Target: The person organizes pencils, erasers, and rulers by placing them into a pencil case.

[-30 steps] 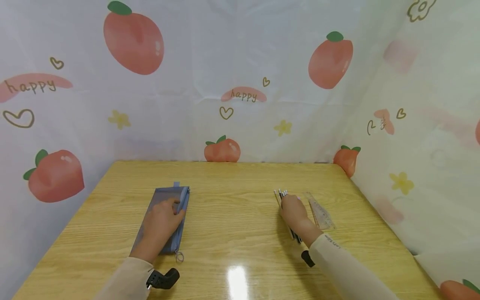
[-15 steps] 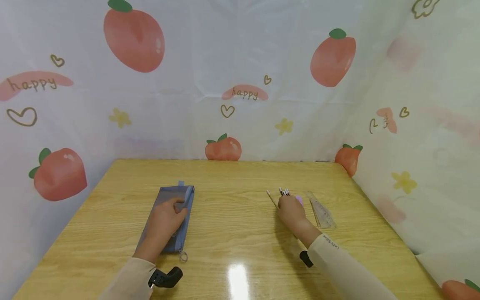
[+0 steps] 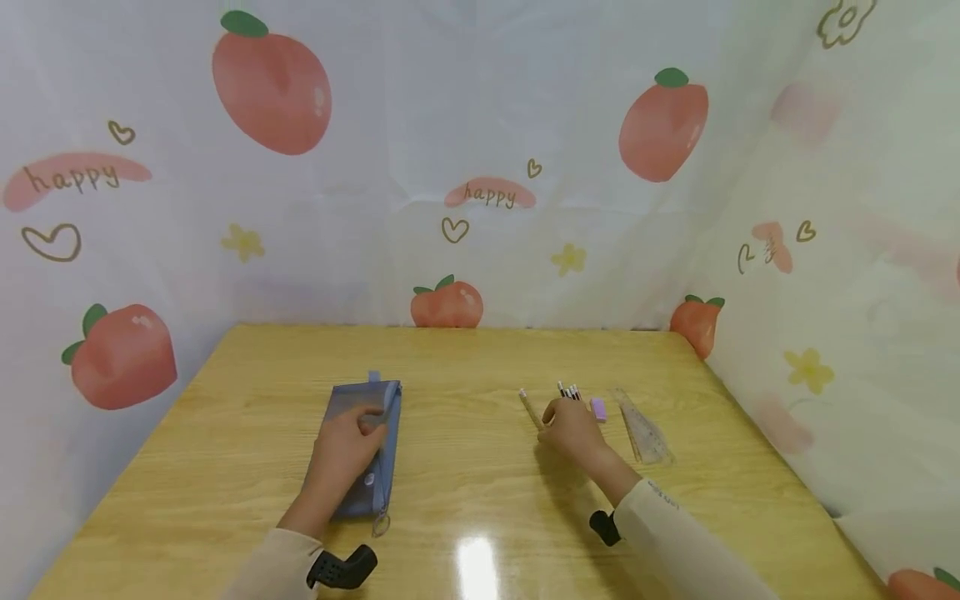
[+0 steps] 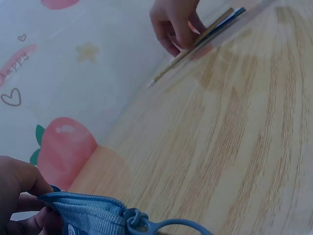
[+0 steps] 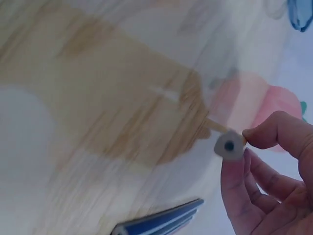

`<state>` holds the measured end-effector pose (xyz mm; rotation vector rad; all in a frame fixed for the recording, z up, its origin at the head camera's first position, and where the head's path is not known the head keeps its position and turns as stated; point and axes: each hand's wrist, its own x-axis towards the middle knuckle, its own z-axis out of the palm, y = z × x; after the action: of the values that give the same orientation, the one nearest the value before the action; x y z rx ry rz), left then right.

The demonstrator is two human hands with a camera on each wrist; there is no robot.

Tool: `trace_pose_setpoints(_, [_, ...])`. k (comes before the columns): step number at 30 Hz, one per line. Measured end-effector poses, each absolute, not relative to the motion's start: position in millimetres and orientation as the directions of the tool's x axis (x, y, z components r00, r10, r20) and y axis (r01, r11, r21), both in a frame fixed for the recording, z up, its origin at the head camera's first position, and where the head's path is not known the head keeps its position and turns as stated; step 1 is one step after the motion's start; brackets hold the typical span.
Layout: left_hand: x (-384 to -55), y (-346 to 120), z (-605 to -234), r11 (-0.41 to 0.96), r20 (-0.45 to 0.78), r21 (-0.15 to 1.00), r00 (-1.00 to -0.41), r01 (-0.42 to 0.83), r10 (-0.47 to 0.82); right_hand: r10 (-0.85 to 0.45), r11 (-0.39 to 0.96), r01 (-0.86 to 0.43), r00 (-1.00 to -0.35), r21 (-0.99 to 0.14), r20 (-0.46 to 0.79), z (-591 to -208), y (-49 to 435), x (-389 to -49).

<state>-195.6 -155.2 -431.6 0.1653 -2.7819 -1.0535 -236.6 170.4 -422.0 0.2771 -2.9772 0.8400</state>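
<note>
A blue zippered pencil case [image 3: 381,487] lies on the left of the table. My left hand [image 3: 347,450] pinches its upper edge beside the zipper, between thumb and fingers, as the left wrist view shows near the zipper pull's ring [image 4: 181,224]. My right hand [image 3: 573,435] pinches a natural-wood pencil [image 3: 529,407], which points away to the left, apart from the others. In the right wrist view one end of that pencil [image 5: 229,145] faces the camera. Several dark pencils [image 3: 572,392] lie behind and partly under my right hand, mostly hidden in the head view.
A purple eraser [image 3: 598,409] lies just right of the dark pencils. Further right is a clear set square [image 3: 645,433]. The wooden table [image 3: 465,467] ends against a white peach-print cloth [image 3: 360,250] at the back and sides.
My right hand has moved a little left, separating the wooden pencil from the bunch, and the eraser has come into fuller view. The left hand keeps its hold; the case appears slightly further right.
</note>
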Motion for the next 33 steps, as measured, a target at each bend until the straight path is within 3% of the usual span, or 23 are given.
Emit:
trace_pose_setpoints(7, [-195, -146, -436, 0.719, 0.091, 0.692, -0.980, -0.065, -0.176, -0.111, 0.746, -0.101, -0.993, -0.658, 0.026, -423, 164, -236])
trace_pose_setpoints(16, [-194, -133, -436, 0.669, 0.139, 0.743, -0.972, -0.026, -0.191, -0.145, 0.511, 0.033, -0.982, -0.859, -0.124, -426, 147, -237])
trace_pose_setpoints(33, [-200, -115, -432, 0.569, 0.124, 0.822, -0.980, 0.015, -0.154, -0.295, 0.285, 0.082, -0.940, -0.955, -0.169, -427, 117, -229])
